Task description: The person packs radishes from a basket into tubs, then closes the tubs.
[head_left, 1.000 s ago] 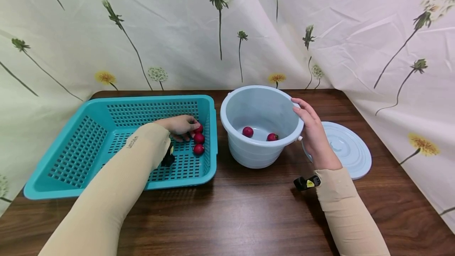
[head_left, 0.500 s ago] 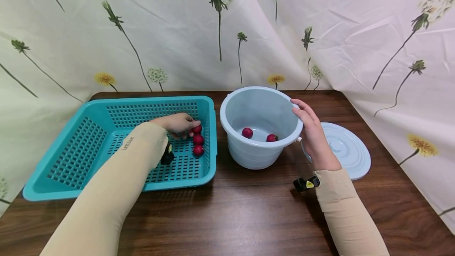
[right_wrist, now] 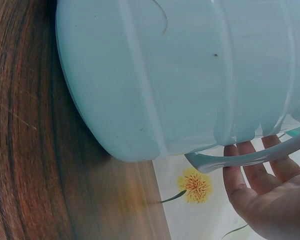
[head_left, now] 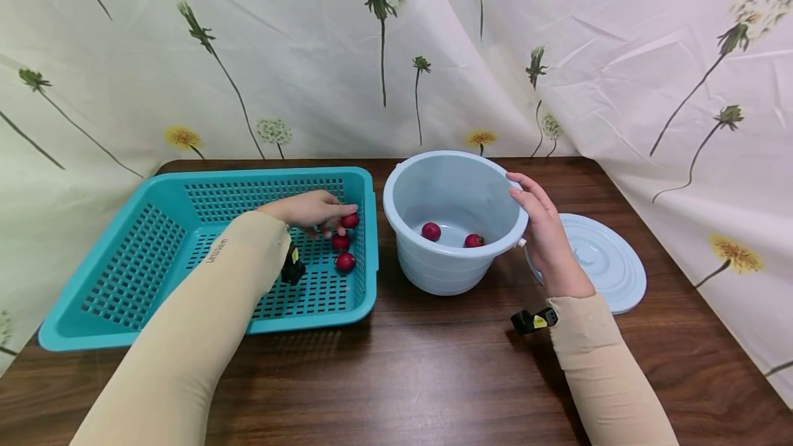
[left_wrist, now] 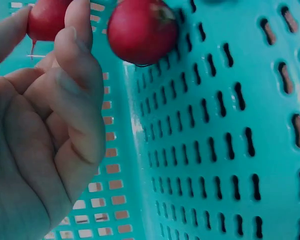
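In the turquoise perforated basket [head_left: 297,323], my left hand [head_left: 310,212] pinches a red radish [left_wrist: 47,21] between thumb and fingertip, close to the right wall. Another radish [left_wrist: 142,31] lies by that hand's fingers, and a third radish [head_left: 345,262] sits nearer the basket's front. My right hand [head_left: 545,236] holds the rim of a pale blue bucket [head_left: 434,270] at its right side. Seen from the right wrist, several fingers [right_wrist: 235,182] reach past the bucket's handle [right_wrist: 245,159] to its outer wall. Two radishes [head_left: 431,231] rest on the bucket's bottom.
A round pale blue lid [head_left: 610,263] lies on the dark wooden table [head_left: 421,377], partly behind my right hand. Beyond the table's back edge hangs a white cloth [head_left: 297,54] with a dandelion print. The bucket stands just right of the basket.
My left hand has shifted slightly right and up with the far radish. The middle radish has moved a little left. My right hand stays on the bucket's rim.
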A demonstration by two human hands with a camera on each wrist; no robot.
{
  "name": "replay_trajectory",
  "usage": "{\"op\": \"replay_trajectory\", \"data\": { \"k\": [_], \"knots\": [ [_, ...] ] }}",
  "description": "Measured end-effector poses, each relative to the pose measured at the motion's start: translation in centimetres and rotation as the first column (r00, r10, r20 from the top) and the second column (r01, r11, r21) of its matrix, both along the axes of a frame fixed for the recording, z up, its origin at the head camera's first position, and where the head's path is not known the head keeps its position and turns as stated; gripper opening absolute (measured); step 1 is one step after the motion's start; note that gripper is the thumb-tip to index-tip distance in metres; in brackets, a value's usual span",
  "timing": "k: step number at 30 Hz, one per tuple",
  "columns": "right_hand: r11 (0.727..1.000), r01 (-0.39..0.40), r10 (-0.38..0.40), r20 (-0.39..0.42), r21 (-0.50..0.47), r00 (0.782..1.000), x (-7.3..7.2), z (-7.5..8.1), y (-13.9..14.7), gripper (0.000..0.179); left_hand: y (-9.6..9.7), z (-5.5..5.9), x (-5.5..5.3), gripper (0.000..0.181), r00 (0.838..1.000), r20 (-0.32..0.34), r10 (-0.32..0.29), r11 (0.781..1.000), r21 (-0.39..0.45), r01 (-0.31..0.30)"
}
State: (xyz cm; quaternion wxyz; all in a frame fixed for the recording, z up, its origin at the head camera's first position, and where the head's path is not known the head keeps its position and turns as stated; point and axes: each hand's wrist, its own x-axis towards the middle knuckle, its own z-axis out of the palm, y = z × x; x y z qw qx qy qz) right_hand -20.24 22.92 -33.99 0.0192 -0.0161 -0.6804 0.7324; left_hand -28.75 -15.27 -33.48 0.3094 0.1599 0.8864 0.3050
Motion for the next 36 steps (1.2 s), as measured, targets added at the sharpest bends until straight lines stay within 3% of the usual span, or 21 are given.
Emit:
{"op": "replay_trajectory", "data": {
  "k": [6, 11, 23, 36],
  "knots": [
    [1.000, -0.002, 0.002, -0.006, 0.009, 1.000, -0.1, -0.1, 0.1, 0.029, -0.1, 0.5, -0.2, 0.047, 0.999, 0.007, 0.045, 0.994, 0.102, -0.046],
    [1.000, -0.006, 0.006, -0.007, 0.009, 1.000, -0.1, -0.1, 0.0, 0.030, -0.1, 1.1, 0.0, 0.048, 0.996, -0.003, 0.089, 0.987, 0.135, -0.088],
    [1.000, -0.004, 0.004, -0.002, 0.005, 1.000, 0.0, 0.0, 0.0, 0.030, 0.3, 2.2, 0.4, 0.046, 0.990, -0.056, 0.131, 0.967, 0.229, -0.115],
    [1.000, -0.006, 0.006, -0.003, -0.003, 1.000, 0.1, 0.1, -0.1, 0.029, 1.3, 4.1, 1.2, 0.040, 0.975, -0.062, 0.211, 0.906, 0.388, -0.171]
  ]
}}
